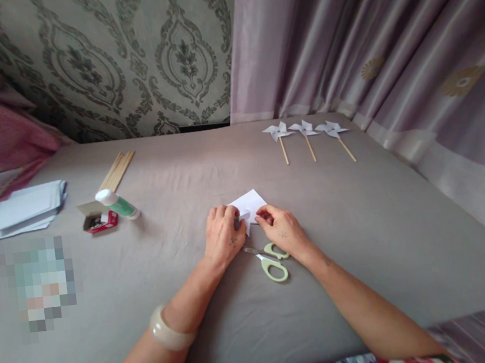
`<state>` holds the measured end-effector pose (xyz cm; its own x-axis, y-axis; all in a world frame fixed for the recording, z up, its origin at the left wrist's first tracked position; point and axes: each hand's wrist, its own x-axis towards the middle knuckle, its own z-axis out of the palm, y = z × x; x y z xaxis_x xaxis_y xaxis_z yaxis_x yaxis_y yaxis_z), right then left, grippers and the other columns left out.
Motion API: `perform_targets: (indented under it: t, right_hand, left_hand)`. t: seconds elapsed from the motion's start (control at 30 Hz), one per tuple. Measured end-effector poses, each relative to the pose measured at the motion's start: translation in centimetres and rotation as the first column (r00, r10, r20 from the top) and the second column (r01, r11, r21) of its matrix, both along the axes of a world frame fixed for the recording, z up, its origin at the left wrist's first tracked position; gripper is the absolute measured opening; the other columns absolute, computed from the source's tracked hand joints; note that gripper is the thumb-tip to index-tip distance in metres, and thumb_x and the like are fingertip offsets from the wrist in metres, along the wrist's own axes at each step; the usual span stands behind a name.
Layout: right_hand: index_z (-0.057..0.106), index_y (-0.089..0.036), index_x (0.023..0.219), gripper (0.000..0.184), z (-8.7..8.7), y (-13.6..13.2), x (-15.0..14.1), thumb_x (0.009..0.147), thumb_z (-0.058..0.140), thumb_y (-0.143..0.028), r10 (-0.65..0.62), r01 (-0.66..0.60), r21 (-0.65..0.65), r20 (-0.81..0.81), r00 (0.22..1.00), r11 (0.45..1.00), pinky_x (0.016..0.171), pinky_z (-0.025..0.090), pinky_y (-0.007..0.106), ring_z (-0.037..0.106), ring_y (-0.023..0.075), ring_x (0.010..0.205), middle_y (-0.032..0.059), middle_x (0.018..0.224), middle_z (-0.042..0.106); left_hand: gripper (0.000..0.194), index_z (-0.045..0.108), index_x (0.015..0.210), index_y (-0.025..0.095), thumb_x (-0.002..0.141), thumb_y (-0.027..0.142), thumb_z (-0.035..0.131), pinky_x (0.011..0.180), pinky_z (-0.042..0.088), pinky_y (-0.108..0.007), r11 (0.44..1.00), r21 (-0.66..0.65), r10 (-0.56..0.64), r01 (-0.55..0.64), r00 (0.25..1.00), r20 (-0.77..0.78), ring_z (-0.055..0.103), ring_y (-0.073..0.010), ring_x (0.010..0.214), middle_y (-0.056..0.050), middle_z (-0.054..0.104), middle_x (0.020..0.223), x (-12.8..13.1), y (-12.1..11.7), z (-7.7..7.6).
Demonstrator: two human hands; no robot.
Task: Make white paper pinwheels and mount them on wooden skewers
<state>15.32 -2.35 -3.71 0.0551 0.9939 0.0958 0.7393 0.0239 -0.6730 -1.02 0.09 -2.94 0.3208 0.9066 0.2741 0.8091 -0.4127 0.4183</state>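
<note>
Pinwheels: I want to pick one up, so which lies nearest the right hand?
The leftmost pinwheel; the middle one and rightmost one lie farther from the right hand.

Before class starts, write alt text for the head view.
A person's left hand and right hand hold white paper beyond pale-green-handled scissors on grey cloth; three white paper pinwheels on wooden sticks lie farther back, right.
</note>
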Motion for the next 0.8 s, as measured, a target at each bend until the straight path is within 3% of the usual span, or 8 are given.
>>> perform_targets:
  t: [0.47, 0.8]
  right_hand:
    - [0.065, -0.02, 0.09, 0.015, 0.22, 0.08, -0.46, 0.083, 0.051, -0.02, 0.019, -0.023, 0.084, 0.054, 0.998, 0.996, 0.067, 0.042, 0.024, 0.058, 0.0141, 0.068, 0.003, 0.084, 0.069]
    - [0.068, -0.021, 0.094, 0.021, 0.35, 0.09, -0.63, 0.084, 0.05, -0.02, 0.027, -0.031, 0.077, 0.06, 0.998, 0.997, 0.068, 0.044, 0.025, 0.059, 0.014, 0.068, 0.0044, 0.09, 0.069]
  left_hand:
    - [0.02, 0.071, 0.094, 0.021, 0.082, 0.018, 0.055, 0.084, 0.045, -0.035, 0.996, 0.029, -0.087, 0.086, 0.995, 0.038, 0.05, -0.0213, 0.089, -0.007, 0.061, 0.094, 0.03, 0.03, -0.63]
    - [0.022, 0.074, 0.094, 0.023, 0.082, 0.019, 0.055, 0.083, 0.045, -0.036, 0.993, 0.023, -0.116, 0.115, 0.993, 0.024, 0.049, -0.0211, 0.089, -0.008, 0.06, 0.093, 0.08, -0.05, -0.43]
